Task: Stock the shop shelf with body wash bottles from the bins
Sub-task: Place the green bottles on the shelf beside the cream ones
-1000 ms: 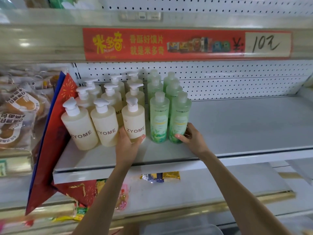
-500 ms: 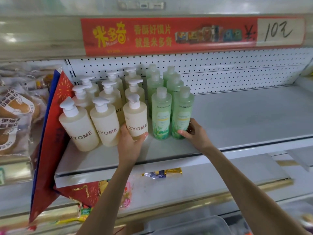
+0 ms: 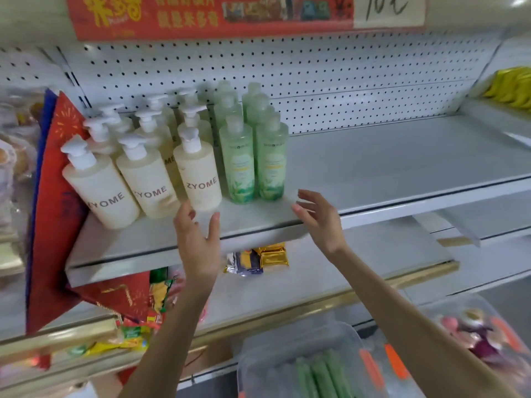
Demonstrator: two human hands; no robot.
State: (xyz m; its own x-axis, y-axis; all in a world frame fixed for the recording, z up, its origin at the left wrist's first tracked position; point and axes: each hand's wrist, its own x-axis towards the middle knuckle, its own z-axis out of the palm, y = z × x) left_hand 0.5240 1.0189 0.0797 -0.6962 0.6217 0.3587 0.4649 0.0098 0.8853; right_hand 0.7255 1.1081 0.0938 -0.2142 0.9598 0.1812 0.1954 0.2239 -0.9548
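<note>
The cream pump bottles (image 3: pixel 198 173) stood in three files at centre left of the frame, the front three each printed "ZYOME" in dark capitals, the leftmost one (image 3: pixel 99 191) leaning against a red card divider (image 3: pixel 57 202). Just right of them, touching side by side, stood two files of green bottles (image 3: pixel 240 165) with leaf artwork low on the label; their small print was too blurred to read. All stood on the grey shelf (image 3: pixel 388 168), near its front lip. Along the top of the frame ran a red price strip (image 3: pixel 212 15) with yellow Chinese characters, blurred, and a white patch handwritten "10" followed by a character.

The left hand (image 3: pixel 198 242) hovered with fingers spread just in front of the rightmost ZYOME bottle, gripping nothing. The right hand (image 3: pixel 319 219) was likewise open, fingers loosely curled, just right of the front green bottle and above the shelf edge, touching no bottle.

To the right of the green files the shelf lay bare as far as the perforated back panel (image 3: pixel 344 81). On the shelf below lay gold and blue snack packets (image 3: pixel 258 258). At the lower right, a clear plastic bin (image 3: pixel 301 360) held green bottles lying down.
</note>
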